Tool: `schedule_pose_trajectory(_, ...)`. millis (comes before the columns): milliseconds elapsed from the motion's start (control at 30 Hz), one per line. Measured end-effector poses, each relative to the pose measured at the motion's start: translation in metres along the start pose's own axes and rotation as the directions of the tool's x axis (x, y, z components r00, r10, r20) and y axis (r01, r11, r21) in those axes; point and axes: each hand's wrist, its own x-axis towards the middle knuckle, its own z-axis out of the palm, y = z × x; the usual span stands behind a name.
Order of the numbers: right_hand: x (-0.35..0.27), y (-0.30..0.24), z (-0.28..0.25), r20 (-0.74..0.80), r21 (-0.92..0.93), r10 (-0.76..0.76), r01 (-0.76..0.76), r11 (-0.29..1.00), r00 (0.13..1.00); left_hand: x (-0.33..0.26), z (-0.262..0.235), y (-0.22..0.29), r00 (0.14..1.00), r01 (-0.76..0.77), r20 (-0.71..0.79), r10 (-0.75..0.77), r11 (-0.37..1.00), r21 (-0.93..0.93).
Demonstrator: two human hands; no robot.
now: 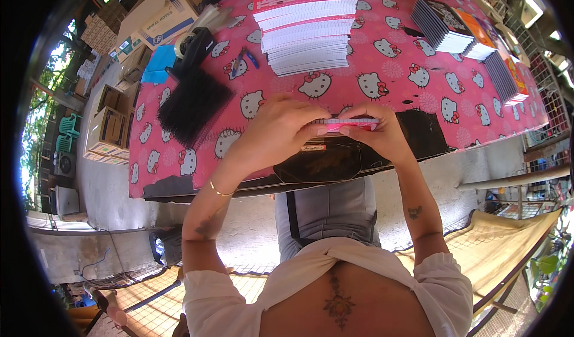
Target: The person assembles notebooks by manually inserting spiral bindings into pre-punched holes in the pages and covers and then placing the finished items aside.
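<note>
Both of my hands hold a spiral notebook (350,122) over the table's near edge. It is seen nearly edge-on, with a row of coil loops along the side facing up and a pink cover. My left hand (290,125) pinches its left end between thumb and fingers. At the other end, my right hand (381,128) grips with the thumb underneath and the fingers curled over the top. Just beyond the hands rises a tall stack of white-paged notebooks (308,44) with a red and pink top cover.
A pink cat-print cloth (371,86) covers the table, with a dark patch (418,131) at the near edge. Left lie black binding coils (194,107), a tape dispenser (194,47), blue sheets (158,65) and blue-handled pliers (245,61). More notebooks (442,26) stand right; cartons (107,122) sit left.
</note>
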Motion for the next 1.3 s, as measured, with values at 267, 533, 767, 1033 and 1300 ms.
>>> schedule_pose_trajectory(267, 0.001, 0.002, -0.001, 0.005, 0.044, 0.043, -0.043, 0.998, 0.999, 0.006, 0.008, 0.005, 0.993, -0.05, -0.104, 0.051, 0.999, 0.018)
schedule_pose_trajectory(533, 0.002, 0.003, -0.002, 0.02, 0.05, 0.016, -0.017, 0.999, 1.0, 0.017, -0.004, 0.004, 0.996, 0.073, 0.059, -0.064, 0.984, -0.164)
schedule_pose_trajectory(767, 0.001, 0.008, -0.001, 0.008, 0.059, -0.011, 0.01, 0.998, 1.0, 0.018, -0.002, 0.001, 0.995, 0.093, 0.054, -0.083, 0.972, -0.217)
schedule_pose_trajectory(1033, -0.004, 0.009, 0.001, -0.003, -0.082, -0.103, 0.102, 0.991, 0.995, 0.001, -0.01, 0.015, 0.996, 0.086, -0.033, -0.085, 0.996, 0.036)
schedule_pose_trajectory(1300, -0.01, 0.011, 0.005, -0.006, -0.007, -0.112, 0.112, 0.994, 0.994, -0.032, -0.016, 0.009, 0.979, 0.202, -0.053, -0.197, 0.971, 0.125)
